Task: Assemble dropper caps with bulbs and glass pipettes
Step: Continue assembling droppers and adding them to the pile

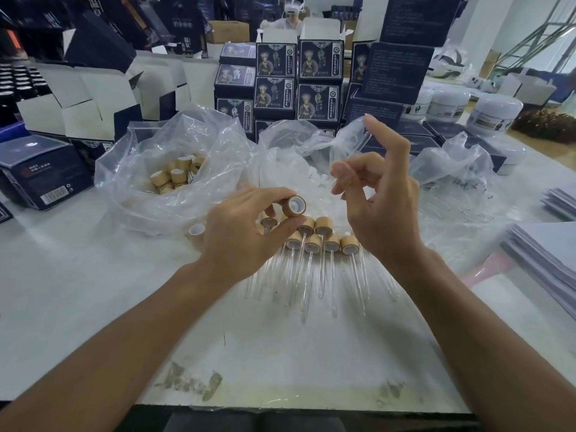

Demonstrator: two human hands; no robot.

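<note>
Work table (93, 291) with its near edge running along the bottom of the view; a bare stretch of tabletop is lying open between that edge and the finished droppers (314, 244), which are lying in rows at centre, bamboo collars away from the viewer and glass tubes pointing toward the near edge. Clear bags are bounding the work zone behind: the bag of bamboo caps (177, 176) at left, the bag of white bulbs (299, 169) at centre, and a third clear bag (452, 169) at right. Paper stacks (542, 251) are crowding the right side. The left hand (246, 235) is pinching a single bamboo cap (293, 206) between thumb and fingertips above the rows. The right hand (383, 198) is raised, its fingers curled around a glass pipette (358, 148) slanting upward.
</note>
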